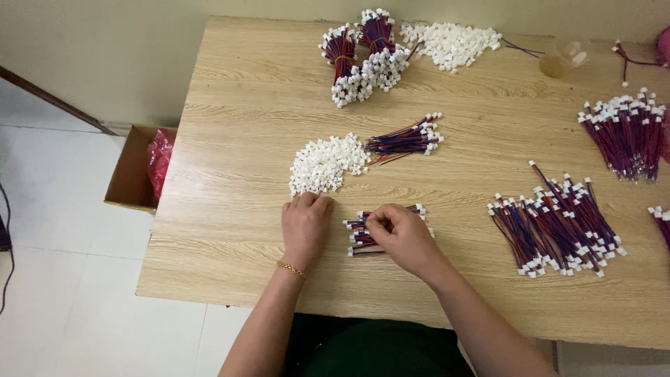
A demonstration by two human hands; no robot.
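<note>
At nine o'clock my left hand (305, 227) rests fingers-down at the edge of the white connector heap (324, 165), gripping nothing I can make out. Just right, my right hand (399, 230) pinches one lead from the small wire bunch (363, 236). My worry: a sideways sweep could scatter connectors or tangle the leads.

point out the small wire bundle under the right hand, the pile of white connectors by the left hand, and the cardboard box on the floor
small wire bundle (359, 241), head view, on the wires left of the right hand
pile of white connectors (324, 164), head view, middle of the pile
cardboard box (129, 171), head view, on its brown inner wall
</note>
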